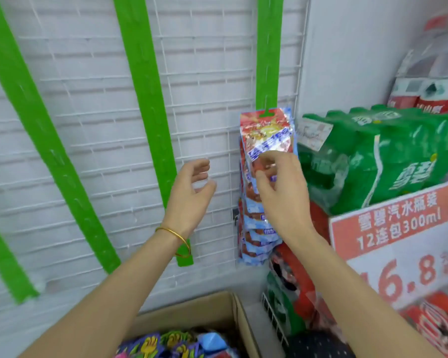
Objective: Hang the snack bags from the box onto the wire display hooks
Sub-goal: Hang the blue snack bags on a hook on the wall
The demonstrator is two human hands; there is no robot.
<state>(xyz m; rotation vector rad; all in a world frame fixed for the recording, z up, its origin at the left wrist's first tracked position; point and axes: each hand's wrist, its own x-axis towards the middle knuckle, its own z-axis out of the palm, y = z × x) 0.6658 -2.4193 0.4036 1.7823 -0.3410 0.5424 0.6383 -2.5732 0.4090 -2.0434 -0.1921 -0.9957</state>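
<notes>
On the rightmost green clip strip (269,47), the right hand (282,192) pinches the topmost red-and-blue snack bag (267,133) hanging there, the left hand (189,195) hovers loosely curled and empty to the strip's left, and the cardboard box (192,311) sits below it.

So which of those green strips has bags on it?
The rightmost green strip: snack bags hang down it, the right hand pinching one. The other strips are bare.
</notes>
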